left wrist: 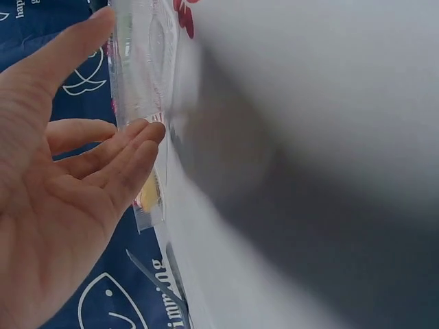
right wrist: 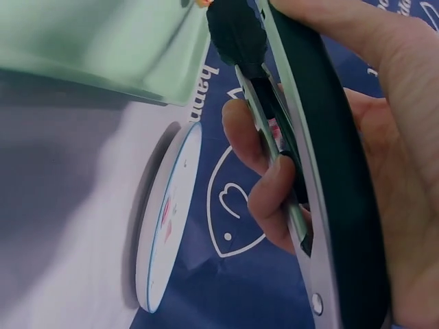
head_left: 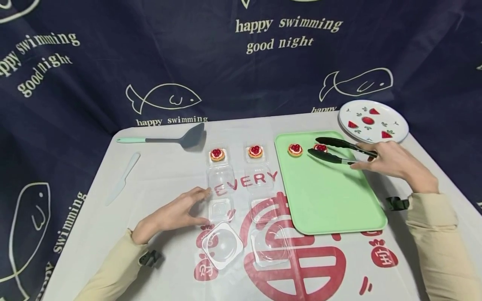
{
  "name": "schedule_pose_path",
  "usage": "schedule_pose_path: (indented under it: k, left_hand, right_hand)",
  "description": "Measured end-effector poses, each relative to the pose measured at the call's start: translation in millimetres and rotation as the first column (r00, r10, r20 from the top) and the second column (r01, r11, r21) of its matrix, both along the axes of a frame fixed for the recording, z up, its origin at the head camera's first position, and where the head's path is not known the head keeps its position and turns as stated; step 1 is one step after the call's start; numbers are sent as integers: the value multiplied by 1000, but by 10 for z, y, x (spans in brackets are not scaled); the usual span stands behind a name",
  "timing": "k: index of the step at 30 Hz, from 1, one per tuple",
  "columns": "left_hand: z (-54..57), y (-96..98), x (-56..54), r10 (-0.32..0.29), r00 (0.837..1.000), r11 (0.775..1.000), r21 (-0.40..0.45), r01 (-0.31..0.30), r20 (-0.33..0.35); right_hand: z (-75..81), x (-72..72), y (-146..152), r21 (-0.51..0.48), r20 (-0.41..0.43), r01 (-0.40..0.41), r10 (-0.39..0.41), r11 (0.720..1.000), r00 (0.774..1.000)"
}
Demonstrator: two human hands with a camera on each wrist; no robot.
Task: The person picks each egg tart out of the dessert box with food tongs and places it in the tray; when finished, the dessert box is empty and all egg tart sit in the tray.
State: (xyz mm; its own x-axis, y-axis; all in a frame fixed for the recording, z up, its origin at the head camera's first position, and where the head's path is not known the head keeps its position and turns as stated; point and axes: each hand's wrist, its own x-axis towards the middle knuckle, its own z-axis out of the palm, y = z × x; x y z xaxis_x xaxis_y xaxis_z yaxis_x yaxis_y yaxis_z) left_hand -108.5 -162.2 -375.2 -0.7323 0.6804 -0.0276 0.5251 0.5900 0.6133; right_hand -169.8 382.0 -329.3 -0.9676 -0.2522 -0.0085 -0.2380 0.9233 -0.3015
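Observation:
My right hand (head_left: 395, 161) grips a pair of black-tipped tongs (head_left: 331, 158) over the far part of a green tray (head_left: 331, 200). The tongs' arms are spread, with one fruit tart (head_left: 321, 148) partly hidden between them. Another tart (head_left: 295, 150) lies on the tray just left of the tips. My left hand (head_left: 175, 213) holds nothing; its thumb and fingers are apart, fingertips right at the edge of the clear plastic boxes (head_left: 221, 209). Two tarts sit in box halves at the back, a left tart (head_left: 217, 154) and a right tart (head_left: 255, 151).
Open clear boxes stand in two columns, the nearest being a lidded-type half (head_left: 223, 246) and its neighbour (head_left: 270, 246). A grey spatula (head_left: 192, 136) and a pale plastic knife (head_left: 123, 179) lie at left. A watermelon-patterned plate (head_left: 395, 119) stands at the back right.

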Motion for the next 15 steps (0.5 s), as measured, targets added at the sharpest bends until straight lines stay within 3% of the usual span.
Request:
schedule_pose_path:
  k: [3,8,11,15]
  left_hand:
    - [2,-25,-1,23,1000,1000,20,-23,-11]
    - [73,-11,-77,105,991,993,66,-100,-86]
    - [127,80,-192,145,981,986,98,-132,-132]
    - [183,303,-445,148,974,983,130,-126,-170]
  right_hand:
    - [8,40,29,-34,-41,-5,4,999,999]
    - [42,90,43,-86,-83,-21,14,996,996]
    - [84,105,-1,-96,-78,-21,13,995,997]
    - [150,124,-134,-82,-14,9,-10,997,1000]
